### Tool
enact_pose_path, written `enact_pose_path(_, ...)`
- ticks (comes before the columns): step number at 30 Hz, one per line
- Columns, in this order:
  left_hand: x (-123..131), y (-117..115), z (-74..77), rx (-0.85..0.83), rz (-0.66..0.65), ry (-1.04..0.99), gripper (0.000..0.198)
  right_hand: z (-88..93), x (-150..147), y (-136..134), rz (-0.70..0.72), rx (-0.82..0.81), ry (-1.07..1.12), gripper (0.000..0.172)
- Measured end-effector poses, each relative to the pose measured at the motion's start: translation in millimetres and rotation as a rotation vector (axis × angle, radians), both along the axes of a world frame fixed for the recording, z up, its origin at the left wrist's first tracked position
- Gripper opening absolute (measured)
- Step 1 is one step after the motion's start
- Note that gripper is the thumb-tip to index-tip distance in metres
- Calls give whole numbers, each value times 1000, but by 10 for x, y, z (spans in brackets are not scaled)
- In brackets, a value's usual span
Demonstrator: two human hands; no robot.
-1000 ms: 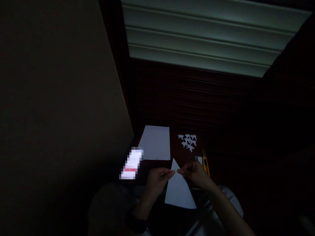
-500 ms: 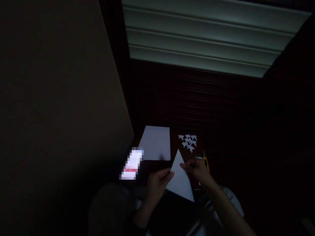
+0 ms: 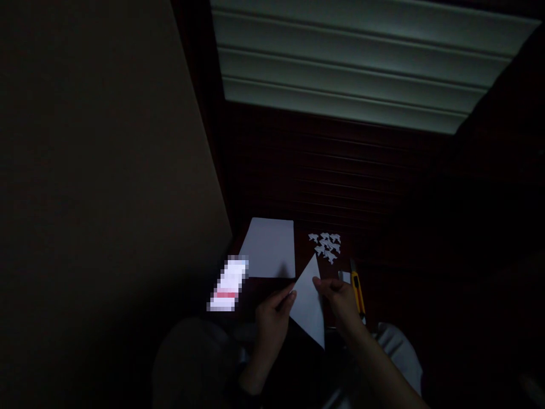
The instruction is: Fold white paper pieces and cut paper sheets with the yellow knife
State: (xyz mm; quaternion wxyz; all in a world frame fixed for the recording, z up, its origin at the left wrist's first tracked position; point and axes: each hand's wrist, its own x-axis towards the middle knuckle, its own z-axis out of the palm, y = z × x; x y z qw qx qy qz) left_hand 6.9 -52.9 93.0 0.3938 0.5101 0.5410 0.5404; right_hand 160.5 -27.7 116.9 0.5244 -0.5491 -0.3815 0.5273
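A sheet of white paper (image 3: 309, 304), triangular in outline, is held up between my two hands above the near edge of the small dark table. My left hand (image 3: 273, 318) pinches its left edge between thumb and fingers. On the opposite edge, my right hand (image 3: 338, 292) has thumb and fingers closed on the paper a little below the upper point. Just beyond that point lie several small folded white paper pieces (image 3: 326, 245). To the right of my right hand rests a yellow utility knife (image 3: 358, 289).
White paper (image 3: 272, 247) lies flat on the table's far left part. A lit, blurred-out phone screen (image 3: 227, 284) is at the left edge. A small pale object (image 3: 344, 276) sits beside the knife. A wall (image 3: 106, 142) rises at left, and dark slatted panels (image 3: 340, 170) stand behind.
The triangular paper has turned clockwise, its top point moving up and right and its lower corner left. My right hand has shifted slightly left, uncovering more of the knife.
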Motion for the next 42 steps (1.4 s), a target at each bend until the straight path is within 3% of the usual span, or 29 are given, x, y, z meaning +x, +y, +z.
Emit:
enact_pose_path(12,71,-25,56,-37,23,-81,31,-29,-46,16,-51,-10,18,26)
enact_pose_path(22,27,-12,4,-32,103,-58,30,-58,-24,8,37,13,-19,28)
enact_pose_path(32,41,-23,51,-8,52,-20,32,-149,-28,43,-67,6,-50,28)
enact_pose_path(42,23,-24,4,-7,80,-6,31,-131,-9,14,54,29,-71,29)
